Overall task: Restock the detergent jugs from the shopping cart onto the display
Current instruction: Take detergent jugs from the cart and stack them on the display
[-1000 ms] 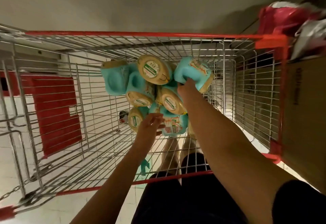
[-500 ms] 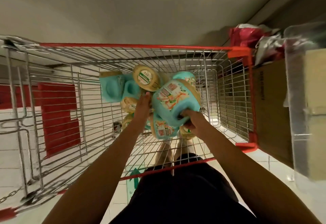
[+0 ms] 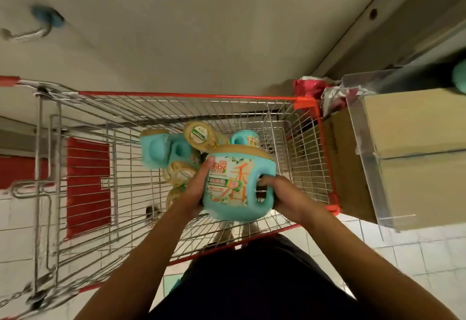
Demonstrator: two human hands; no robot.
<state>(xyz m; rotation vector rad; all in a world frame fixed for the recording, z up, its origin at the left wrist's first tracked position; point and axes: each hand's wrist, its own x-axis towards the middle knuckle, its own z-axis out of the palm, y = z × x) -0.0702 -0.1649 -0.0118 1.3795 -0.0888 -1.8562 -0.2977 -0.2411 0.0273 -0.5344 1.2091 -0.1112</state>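
Note:
A teal detergent jug (image 3: 234, 183) with a tan cap and a printed label hangs above the wire shopping cart (image 3: 297, 148). My right hand (image 3: 282, 193) grips its handle on the right side. My left hand (image 3: 195, 188) holds its left side, thumb laid along the label. Several more teal jugs (image 3: 161, 150) with tan caps lie piled in the cart's basket below. The display (image 3: 373, 158), a clear plastic bin around cardboard boxes, stands to the right of the cart.
The cart's red-trimmed rim (image 3: 176, 94) runs across the view, its child seat flap (image 3: 88, 186) red at the left. Crumpled red and white bags (image 3: 320, 92) sit beyond the cart's right corner. White tiled floor (image 3: 416, 256) lies under the display. A wall rises behind.
The jug has come up out of the pile and closer to me, turned so its label faces up. My left hand moved from the pile onto the jug's side.

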